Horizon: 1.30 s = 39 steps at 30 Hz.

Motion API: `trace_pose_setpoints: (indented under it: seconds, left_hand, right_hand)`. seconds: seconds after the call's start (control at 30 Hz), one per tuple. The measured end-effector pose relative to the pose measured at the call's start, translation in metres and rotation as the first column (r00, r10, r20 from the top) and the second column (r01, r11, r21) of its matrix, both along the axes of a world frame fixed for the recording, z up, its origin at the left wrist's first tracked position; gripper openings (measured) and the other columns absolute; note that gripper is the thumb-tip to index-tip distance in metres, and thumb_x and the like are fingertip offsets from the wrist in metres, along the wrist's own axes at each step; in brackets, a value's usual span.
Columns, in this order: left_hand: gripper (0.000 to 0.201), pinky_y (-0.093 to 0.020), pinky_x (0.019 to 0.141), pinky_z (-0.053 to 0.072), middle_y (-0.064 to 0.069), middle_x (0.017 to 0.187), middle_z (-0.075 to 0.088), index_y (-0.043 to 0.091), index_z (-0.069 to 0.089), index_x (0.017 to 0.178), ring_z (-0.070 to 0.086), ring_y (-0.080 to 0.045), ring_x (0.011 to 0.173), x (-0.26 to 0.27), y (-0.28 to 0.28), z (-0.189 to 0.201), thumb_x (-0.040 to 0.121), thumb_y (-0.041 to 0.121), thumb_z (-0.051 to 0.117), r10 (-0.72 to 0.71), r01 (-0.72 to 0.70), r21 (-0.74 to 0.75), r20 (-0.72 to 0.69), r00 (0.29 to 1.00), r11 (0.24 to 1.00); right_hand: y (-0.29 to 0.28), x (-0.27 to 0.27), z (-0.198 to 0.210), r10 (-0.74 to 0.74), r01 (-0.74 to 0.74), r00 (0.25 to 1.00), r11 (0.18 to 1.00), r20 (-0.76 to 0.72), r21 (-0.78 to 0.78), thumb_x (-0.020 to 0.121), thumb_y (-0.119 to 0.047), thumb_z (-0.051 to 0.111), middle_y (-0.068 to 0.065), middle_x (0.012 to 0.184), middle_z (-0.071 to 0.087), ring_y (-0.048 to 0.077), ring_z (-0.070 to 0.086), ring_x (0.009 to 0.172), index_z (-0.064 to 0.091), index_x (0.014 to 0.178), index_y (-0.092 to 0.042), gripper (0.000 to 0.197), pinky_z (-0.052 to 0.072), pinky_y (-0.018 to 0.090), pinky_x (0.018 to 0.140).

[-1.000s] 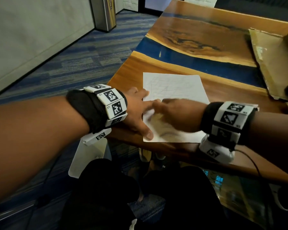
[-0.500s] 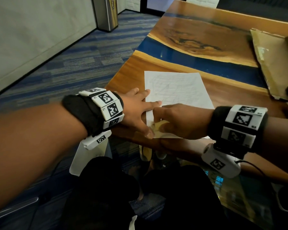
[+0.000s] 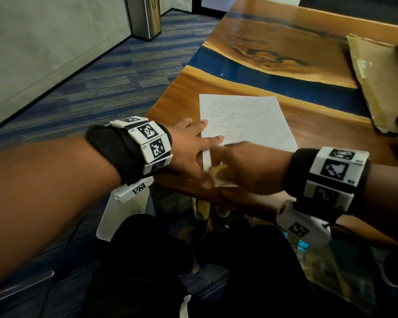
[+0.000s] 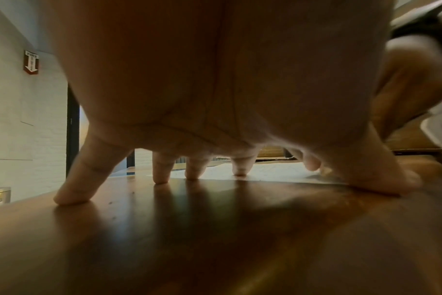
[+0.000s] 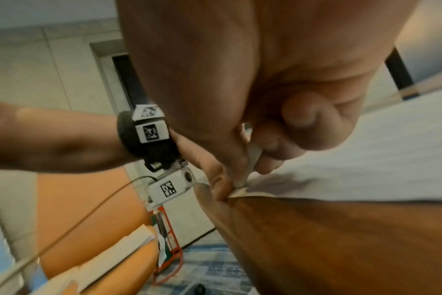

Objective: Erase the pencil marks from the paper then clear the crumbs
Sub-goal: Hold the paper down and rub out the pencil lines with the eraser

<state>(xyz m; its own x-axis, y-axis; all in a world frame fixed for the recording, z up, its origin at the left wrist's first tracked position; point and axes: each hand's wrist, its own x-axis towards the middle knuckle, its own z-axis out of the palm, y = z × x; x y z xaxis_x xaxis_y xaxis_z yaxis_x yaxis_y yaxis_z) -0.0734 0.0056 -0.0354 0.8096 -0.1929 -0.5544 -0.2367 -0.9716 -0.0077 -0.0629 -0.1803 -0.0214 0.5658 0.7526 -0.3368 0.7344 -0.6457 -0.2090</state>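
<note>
A white paper [image 3: 246,120] with faint pencil lines lies near the front edge of the wooden table [image 3: 274,49]. My left hand [image 3: 189,150] is spread flat at the sheet's left edge, index fingertip and thumb pressing on it; in the left wrist view the fingertips [image 4: 162,171] stand on the table before the paper [image 4: 273,171]. My right hand [image 3: 246,168] is curled over the sheet's near left corner. In the right wrist view it pinches a thin pale eraser [image 5: 251,159] whose tip touches the paper [image 5: 366,159] beside my left thumb.
A flattened cardboard sheet [image 3: 381,83] covers the table's far right. A blue resin band [image 3: 274,86] crosses the table behind the paper. A metal bin [image 3: 145,17] stands on the carpet at far left. My knees are below the table edge.
My right hand has shifted slightly toward the near edge over the paper's near left corner, still blurred with motion. My left hand stays pressed at the left edge.
</note>
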Motion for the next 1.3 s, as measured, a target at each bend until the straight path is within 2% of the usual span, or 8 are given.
trace_pose_setpoints:
  seconds: [0.27, 0.4, 0.57, 0.7, 0.83, 1.0, 1.13, 1.3]
  left_hand:
    - [0.125, -0.073, 0.114, 0.019, 0.003, 0.169, -0.022, 0.057, -0.013, 0.153, -0.015, -0.036, 0.155, 0.001, 0.001, -0.001, 0.057, 0.096, 0.057, 0.001, -0.001, 0.0, 0.002, 1.0, 1.0]
    - [0.125, -0.072, 0.114, 0.019, 0.002, 0.169, -0.022, 0.055, -0.011, 0.154, -0.014, -0.037, 0.155, 0.002, -0.001, -0.001, 0.057, 0.097, 0.055, -0.018, 0.018, 0.019, 0.016, 1.0, 1.0]
    - [0.131, -0.071, 0.115, 0.016, 0.002, 0.17, -0.02, 0.055, -0.013, 0.154, -0.013, -0.038, 0.155, 0.003, -0.001, -0.001, 0.049, 0.1, 0.052, -0.006, 0.006, 0.023, -0.001, 1.0, 1.0]
    - [0.131, -0.071, 0.116, 0.017, 0.0, 0.17, -0.019, 0.054, -0.014, 0.153, -0.01, -0.04, 0.155, 0.008, -0.002, -0.002, 0.052, 0.099, 0.055, -0.016, 0.016, 0.052, 0.011, 1.0, 0.999]
    - [0.131, -0.069, 0.118, 0.016, -0.002, 0.17, -0.017, 0.054, -0.013, 0.154, -0.008, -0.04, 0.155, 0.009, -0.002, 0.0, 0.052, 0.099, 0.056, -0.015, 0.015, 0.047, 0.0, 1.0, 0.999]
    - [0.13, -0.069, 0.117, 0.017, -0.001, 0.17, -0.016, 0.052, -0.01, 0.155, -0.007, -0.04, 0.155, 0.008, -0.005, 0.001, 0.054, 0.096, 0.06, -0.027, 0.027, 0.058, 0.013, 1.0, 0.998]
    - [0.132, -0.067, 0.118, 0.015, -0.001, 0.17, -0.016, 0.053, -0.01, 0.155, -0.008, -0.039, 0.155, 0.009, -0.002, 0.001, 0.054, 0.095, 0.063, -0.02, 0.02, 0.035, -0.003, 1.0, 0.999]
    - [0.132, -0.069, 0.119, 0.015, -0.001, 0.17, -0.016, 0.053, -0.009, 0.155, -0.009, -0.041, 0.155, 0.01, -0.003, 0.001, 0.053, 0.094, 0.063, -0.016, 0.016, 0.036, -0.007, 1.0, 0.999]
  right_hand:
    - [0.004, -0.005, 0.0, 0.039, -0.039, 0.999, 0.999, -0.005, 0.01, 0.099, -0.032, 0.056, -0.009, 0.11, 0.056, 0.007, 0.053, 0.087, 0.051, 0.125, -0.022, 0.028, 0.044, 0.022, 0.078]
    - [-0.001, 0.015, 0.004, -0.074, 0.075, 0.993, 0.997, 0.089, -0.014, 0.1, -0.031, 0.054, 0.003, 0.114, 0.063, 0.021, 0.059, 0.096, 0.051, 0.123, -0.02, 0.025, 0.051, 0.036, 0.086]
    - [-0.006, 0.008, 0.002, 0.045, -0.047, 0.998, 0.995, -0.032, -0.084, 0.1, -0.033, 0.055, -0.003, 0.108, 0.06, 0.017, 0.055, 0.092, 0.046, 0.107, -0.032, 0.012, 0.043, 0.03, 0.081]
    - [-0.014, 0.022, 0.003, -0.105, 0.107, 0.992, 0.994, 0.07, -0.022, 0.1, -0.03, 0.054, 0.003, 0.115, 0.062, 0.019, 0.055, 0.095, 0.05, 0.118, -0.025, 0.019, 0.044, 0.031, 0.08]
    - [-0.012, 0.008, 0.002, 0.099, -0.101, 0.995, 0.992, -0.025, -0.081, 0.1, -0.032, 0.055, -0.003, 0.109, 0.058, 0.018, 0.056, 0.095, 0.052, 0.117, -0.026, 0.019, 0.045, 0.031, 0.083]
    - [-0.016, 0.021, 0.005, -0.042, 0.046, 0.994, 0.998, 0.102, -0.033, 0.101, -0.03, 0.054, 0.0, 0.111, 0.057, 0.021, 0.057, 0.097, 0.05, 0.122, -0.023, 0.023, 0.043, 0.031, 0.078]
    - [-0.014, 0.005, 0.002, 0.193, -0.189, 0.98, 0.979, 0.049, -0.073, 0.099, -0.033, 0.054, -0.003, 0.108, 0.055, 0.018, 0.056, 0.092, 0.05, 0.12, -0.025, 0.022, 0.049, 0.034, 0.082]
    - [-0.019, 0.031, 0.003, -0.031, 0.047, 0.987, 0.993, 0.155, -0.105, 0.102, -0.034, 0.05, 0.0, 0.112, 0.056, 0.02, 0.055, 0.092, 0.047, 0.122, -0.023, 0.023, 0.043, 0.031, 0.074]
